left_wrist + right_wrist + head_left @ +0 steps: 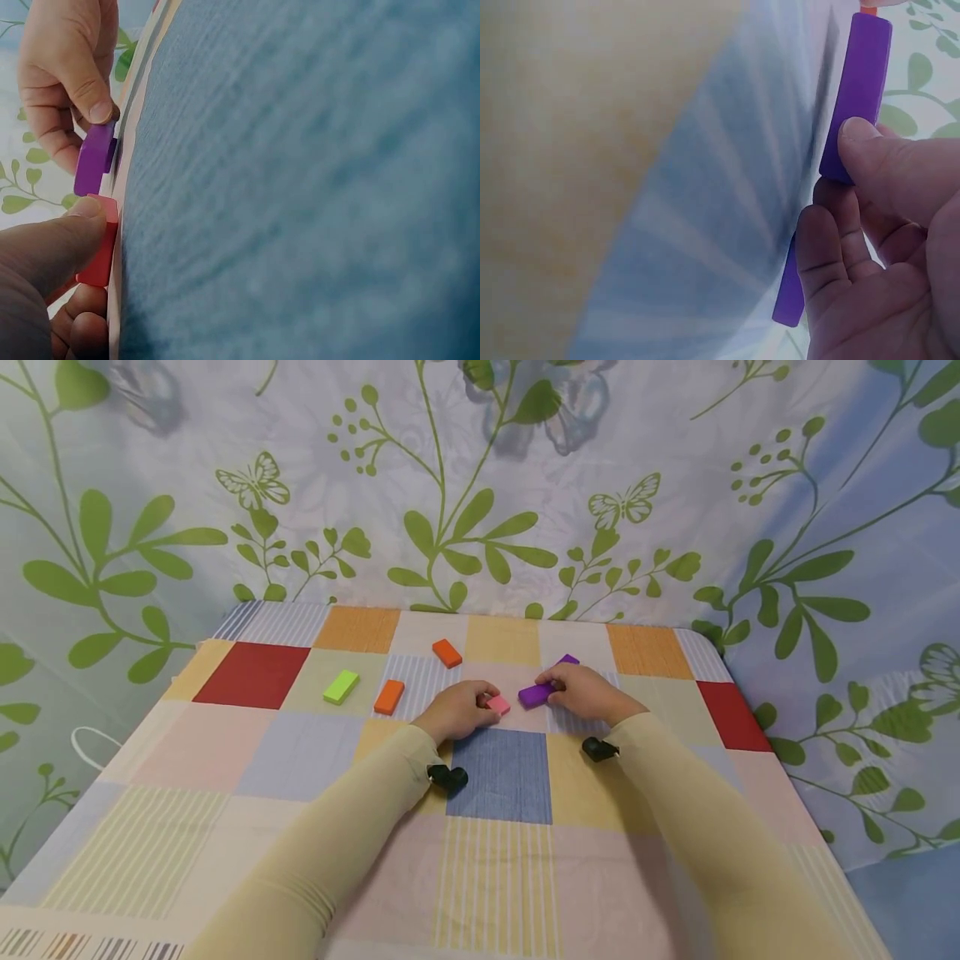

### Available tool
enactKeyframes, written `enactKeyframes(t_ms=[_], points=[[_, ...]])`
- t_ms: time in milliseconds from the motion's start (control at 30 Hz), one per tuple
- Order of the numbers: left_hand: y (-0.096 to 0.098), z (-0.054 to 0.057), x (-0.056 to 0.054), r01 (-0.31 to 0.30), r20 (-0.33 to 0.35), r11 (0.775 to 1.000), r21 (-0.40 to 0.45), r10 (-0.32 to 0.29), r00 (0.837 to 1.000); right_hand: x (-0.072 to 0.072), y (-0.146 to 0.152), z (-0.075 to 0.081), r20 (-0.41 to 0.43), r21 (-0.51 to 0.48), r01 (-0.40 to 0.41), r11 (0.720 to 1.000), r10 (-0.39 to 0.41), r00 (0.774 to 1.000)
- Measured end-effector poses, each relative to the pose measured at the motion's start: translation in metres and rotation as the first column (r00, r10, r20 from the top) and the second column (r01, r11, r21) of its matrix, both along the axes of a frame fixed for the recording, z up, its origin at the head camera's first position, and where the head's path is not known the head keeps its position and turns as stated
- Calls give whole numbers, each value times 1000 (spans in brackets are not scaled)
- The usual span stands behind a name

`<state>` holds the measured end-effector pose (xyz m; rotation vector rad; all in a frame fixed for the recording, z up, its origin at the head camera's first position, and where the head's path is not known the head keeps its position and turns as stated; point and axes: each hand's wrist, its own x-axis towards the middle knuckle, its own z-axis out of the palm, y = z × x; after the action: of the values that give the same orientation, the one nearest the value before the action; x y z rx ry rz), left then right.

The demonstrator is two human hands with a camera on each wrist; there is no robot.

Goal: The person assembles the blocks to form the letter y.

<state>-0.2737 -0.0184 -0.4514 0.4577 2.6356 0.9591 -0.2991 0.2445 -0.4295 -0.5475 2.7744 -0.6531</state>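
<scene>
My left hand [459,708] pinches a pink block [498,704] between thumb and fingers, low over the patchwork cloth. In the left wrist view this pink block [99,244] looks coral red and stands close to the tablecloth. To its right, my right hand [588,693] grips a purple block [535,696] near one end, thumb on its face. A small gap separates the two held blocks in the head view. Behind the right hand's fingers a second purple block [570,659] is partly hidden; its end [788,296] shows below the fingers in the right wrist view.
Two orange blocks [389,697] [447,653] and a lime green block [341,687] lie on the cloth left of the hands. The patchwork tablecloth [498,777] covers the table. A leaf-patterned curtain [480,527] hangs along its back edge.
</scene>
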Motion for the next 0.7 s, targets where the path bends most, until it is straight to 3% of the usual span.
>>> enactKeyframes(t_ms=[300,700], points=[[0,2,1,1,4,1000,19,-1,1000,-8,-13,6,14,-7,-50,999,50,999],[-2,1,-1,15,-13,999,44,-15,1000,-18,-25,0,29,-5,-68,998,69,997]])
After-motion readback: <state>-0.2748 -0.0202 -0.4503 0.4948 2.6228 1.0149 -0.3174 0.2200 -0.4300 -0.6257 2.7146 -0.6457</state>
